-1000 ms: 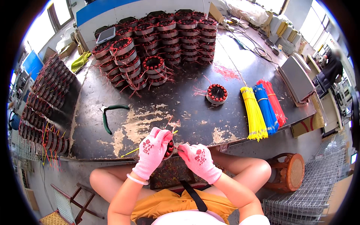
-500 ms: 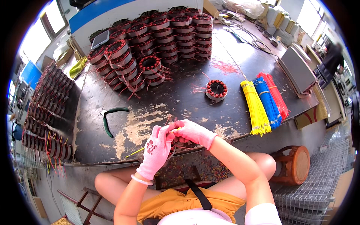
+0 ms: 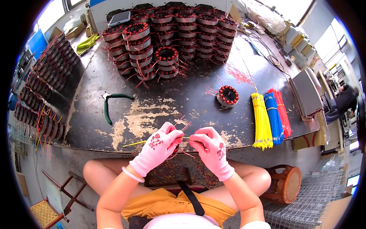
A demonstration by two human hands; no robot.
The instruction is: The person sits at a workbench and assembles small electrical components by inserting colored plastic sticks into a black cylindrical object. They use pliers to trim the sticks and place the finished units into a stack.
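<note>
My left hand point(image 3: 160, 143), in a pink glove, is closed on a yellow wire point(image 3: 134, 144) at the table's near edge. The wire's long end sticks out leftward past my wrist. My right hand point(image 3: 211, 149), gloved alike, pinches the short end just to the right; a bit of wire shows between the two hands. Beneath my left fingers is a stator point(image 3: 174, 152) with reddish lead wires, mostly hidden by the glove. Farther off on the table lies a single wound stator point(image 3: 228, 96). Green-handled cutters point(image 3: 108, 107) lie spread to the left.
Yellow point(image 3: 262, 122), blue point(image 3: 274, 116) and red wire bundles point(image 3: 282, 112) lie at the right. Stacked stators point(image 3: 187, 34) fill the back, with more stacks point(image 3: 47, 86) at left. A grey box point(image 3: 306, 91) stands on the right edge. A wooden stool point(image 3: 284, 184) is beside my right knee.
My right hand has drawn away to the right from my left, exposing a short stretch of wire between them. The whole view has shifted slightly.
</note>
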